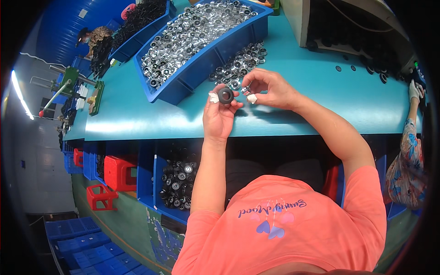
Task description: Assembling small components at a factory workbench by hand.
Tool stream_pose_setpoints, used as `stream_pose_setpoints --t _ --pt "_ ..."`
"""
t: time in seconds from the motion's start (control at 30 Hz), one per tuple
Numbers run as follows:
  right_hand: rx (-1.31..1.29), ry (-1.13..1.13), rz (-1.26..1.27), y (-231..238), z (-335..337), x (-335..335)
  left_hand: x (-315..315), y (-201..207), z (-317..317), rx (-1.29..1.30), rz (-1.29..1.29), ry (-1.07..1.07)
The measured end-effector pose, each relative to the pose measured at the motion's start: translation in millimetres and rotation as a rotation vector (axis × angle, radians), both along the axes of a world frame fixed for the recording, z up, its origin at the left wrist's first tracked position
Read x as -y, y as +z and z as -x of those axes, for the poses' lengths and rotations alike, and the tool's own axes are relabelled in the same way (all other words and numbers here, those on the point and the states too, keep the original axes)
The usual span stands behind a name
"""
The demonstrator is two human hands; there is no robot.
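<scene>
A black ring-shaped part [225, 95] with a round opening rests in the fingers of my left hand [219, 117], which has white wrapping on its thumb. Just right of it, my right hand [270, 90] pinches a small shiny metallic part [245, 90] between thumb and fingertips; its thumb tip is wrapped in white too. The two parts are apart. Behind my hands lies a loose pile of shiny clear-and-black round parts [238, 66]. A big blue bin [208, 57] beyond it is heaped with the same kind.
A green hand press [68, 82] with a red-tipped lever stands at the left of the teal table [151, 121]. Under the table's edge sits a blue crate of black wheel-like parts [158, 183]. At right are a metal cabinet [298, 18] and another person's gloved hand [415, 90].
</scene>
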State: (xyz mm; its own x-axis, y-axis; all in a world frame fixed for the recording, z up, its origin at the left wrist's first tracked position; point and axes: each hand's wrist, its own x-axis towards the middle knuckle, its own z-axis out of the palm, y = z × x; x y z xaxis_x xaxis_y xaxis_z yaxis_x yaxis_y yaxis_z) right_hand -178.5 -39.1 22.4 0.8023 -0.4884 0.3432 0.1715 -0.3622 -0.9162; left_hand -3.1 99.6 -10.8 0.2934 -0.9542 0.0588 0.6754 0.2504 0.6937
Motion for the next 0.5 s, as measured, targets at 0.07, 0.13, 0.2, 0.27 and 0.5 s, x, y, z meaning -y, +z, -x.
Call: stream_pose_setpoints --t 0.07,0.13,0.2,0.27,0.5 --pt "0.003 0.027 -0.025 4 -1 -6 -1 0 0 0.017 0.0 0.006" --pt "-0.012 0.028 -0.025 9 -1 -10 0 -2 2 0.031 -0.003 0.02" --pt "-0.015 0.015 0.003 9 -1 -11 2 -1 6 0.104 -0.041 0.073" --pt "-0.008 -0.009 0.061 7 -1 -11 3 1 10 0.172 -0.054 0.079" --pt "-0.127 0.062 -0.059 16 3 -15 0 8 18 0.239 -0.05 0.105"
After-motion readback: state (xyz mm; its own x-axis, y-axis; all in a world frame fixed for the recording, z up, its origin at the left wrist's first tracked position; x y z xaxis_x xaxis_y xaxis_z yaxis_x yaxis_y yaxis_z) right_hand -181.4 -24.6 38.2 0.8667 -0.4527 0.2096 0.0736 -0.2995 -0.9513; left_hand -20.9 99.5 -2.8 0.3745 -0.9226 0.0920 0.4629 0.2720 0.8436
